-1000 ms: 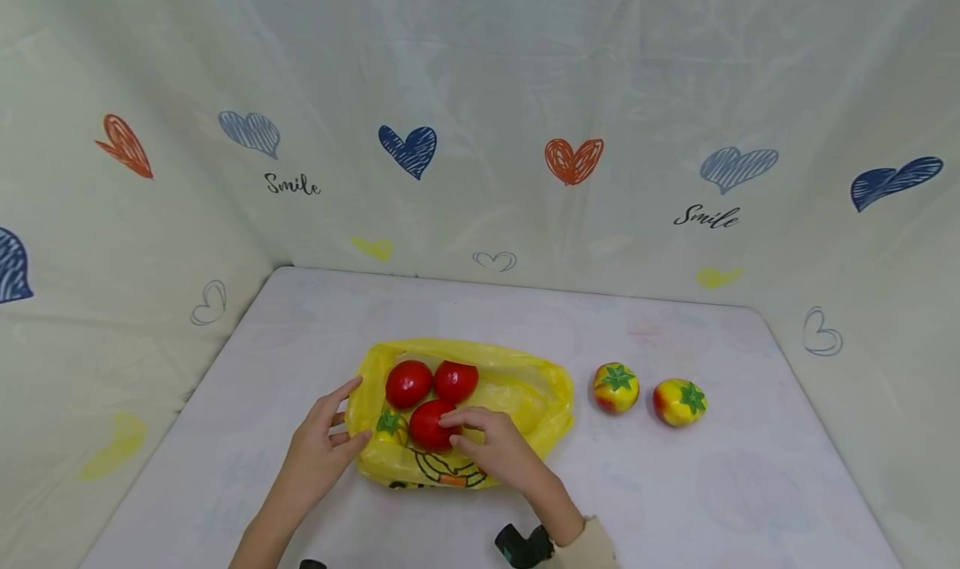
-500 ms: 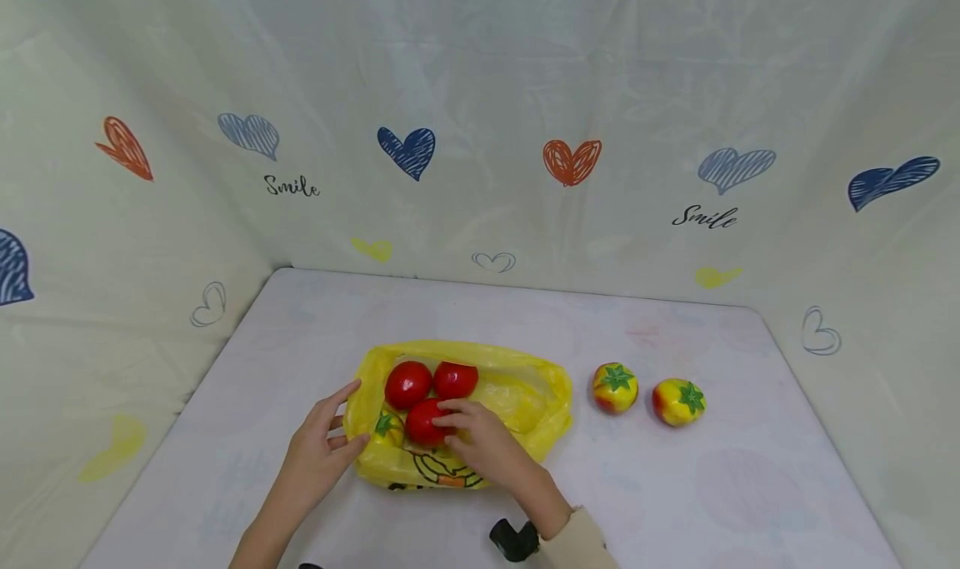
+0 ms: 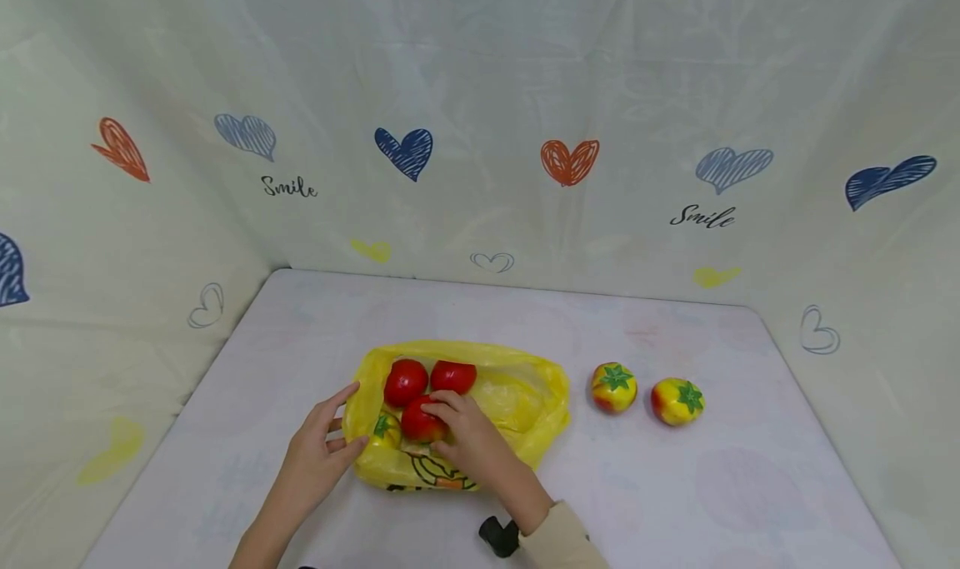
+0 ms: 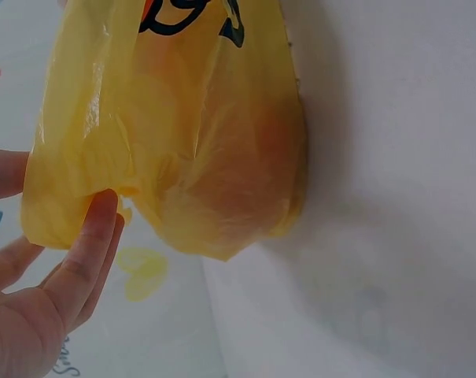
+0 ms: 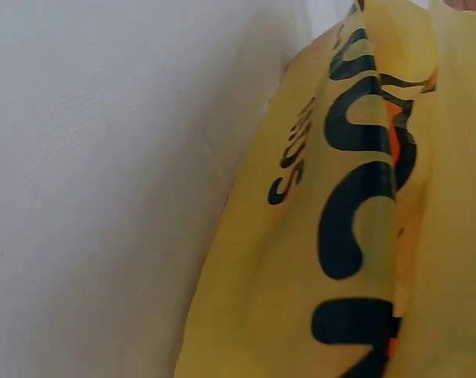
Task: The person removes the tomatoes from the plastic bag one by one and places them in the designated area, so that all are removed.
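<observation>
A yellow plastic bag (image 3: 517, 386) lies with its mouth spread in the head view. My left hand (image 3: 322, 444) holds the bag's left end between thumb and fingers; the left wrist view shows fingers on both sides of the film. Inside, my right hand (image 3: 472, 440) grips a round red toy fruit (image 3: 418, 421) from its right side. Behind it sit two more red toy fruits, one left (image 3: 406, 382) and one right (image 3: 453, 376). A yellow toy fruit with a green leafy top (image 3: 386, 427) lies at the bag's near left. Printed yellow film (image 5: 285, 260) fills much of the right wrist view.
Right of the bag, two yellow-red toy fruits with green tops, one nearer (image 3: 613, 387) and one farther right (image 3: 677, 401), rest on the white table (image 3: 750, 469). A cloth wall (image 3: 480, 202) with printed hearts rises behind the table. A black device (image 3: 498, 537) is by the right wrist.
My right hand has shifted a little left and away from me, and the red toy fruit it touches has moved and turned, showing some yellow. The left hand stays at the bag's end.
</observation>
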Available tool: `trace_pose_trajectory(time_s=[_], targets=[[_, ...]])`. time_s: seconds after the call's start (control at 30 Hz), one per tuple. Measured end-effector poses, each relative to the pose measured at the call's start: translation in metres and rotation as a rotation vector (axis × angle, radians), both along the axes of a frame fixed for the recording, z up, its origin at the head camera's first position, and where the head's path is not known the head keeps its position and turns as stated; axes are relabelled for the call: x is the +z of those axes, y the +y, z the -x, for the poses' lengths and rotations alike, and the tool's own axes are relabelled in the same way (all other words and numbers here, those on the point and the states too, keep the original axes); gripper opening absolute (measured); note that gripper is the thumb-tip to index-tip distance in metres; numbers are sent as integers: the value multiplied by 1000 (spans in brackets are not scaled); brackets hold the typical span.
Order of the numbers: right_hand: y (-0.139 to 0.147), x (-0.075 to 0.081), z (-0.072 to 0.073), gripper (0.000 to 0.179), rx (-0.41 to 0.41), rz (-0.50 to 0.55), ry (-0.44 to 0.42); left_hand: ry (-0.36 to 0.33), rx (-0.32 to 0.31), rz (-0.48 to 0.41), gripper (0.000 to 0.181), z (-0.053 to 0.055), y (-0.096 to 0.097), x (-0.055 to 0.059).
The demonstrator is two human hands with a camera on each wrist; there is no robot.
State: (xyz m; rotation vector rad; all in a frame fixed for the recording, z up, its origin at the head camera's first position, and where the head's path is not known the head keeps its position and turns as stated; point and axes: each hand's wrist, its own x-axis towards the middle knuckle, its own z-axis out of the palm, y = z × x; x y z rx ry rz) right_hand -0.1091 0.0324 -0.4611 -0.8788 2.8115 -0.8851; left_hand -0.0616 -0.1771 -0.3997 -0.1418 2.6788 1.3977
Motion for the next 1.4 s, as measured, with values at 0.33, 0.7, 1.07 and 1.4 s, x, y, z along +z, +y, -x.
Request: trace_pose_trajectory(time_s=[0.33, 0.7, 1.07, 1.4], targets=[[-6, -4, 3, 45, -19, -42, 90, 10, 1, 5, 68, -1, 0, -2], [-8, -3, 3, 45, -24, -27, 95, 11, -1, 5, 66, 0, 0, -3], [-7, -5, 3, 44, -22, -14, 110, 4, 2, 10, 66, -1, 0, -2], [-5, -3, 2, 45, -25, -15, 86, 30, 3, 7, 66, 0, -1, -5]])
